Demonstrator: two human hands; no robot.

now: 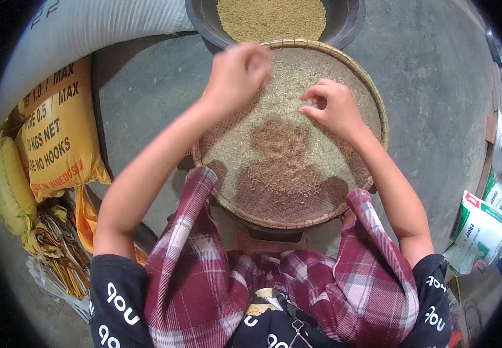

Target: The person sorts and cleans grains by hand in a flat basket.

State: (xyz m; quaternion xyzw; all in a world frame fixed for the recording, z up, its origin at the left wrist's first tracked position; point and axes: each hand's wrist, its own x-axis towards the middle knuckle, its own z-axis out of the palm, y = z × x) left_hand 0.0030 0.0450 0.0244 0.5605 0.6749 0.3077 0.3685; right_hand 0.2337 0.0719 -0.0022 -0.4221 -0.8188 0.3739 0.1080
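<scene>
A round woven winnowing tray point(384, 116) with a laced rim rests at my knees. Pale grain and husks point(283, 180) lie spread over it, partly in the shadow of my head. My left hand point(240, 72) is raised over the tray's far left edge. Its fingers look curled but are smeared by motion, so anything in them is hidden. Over the right part of the tray hovers my right hand point(333, 107). Its fingers are bent, with a gap between thumb and index fingertips, and I see nothing held there.
Beyond the tray stands a dark basin point(352, 23) holding golden grain point(274, 17). On the left are a large white sack point(117, 20), a printed orange sack point(65, 133), a yellow bag point(10, 180) and folded sacks point(59, 243). White-green packets point(480, 229) lie at right on the concrete floor point(430, 116).
</scene>
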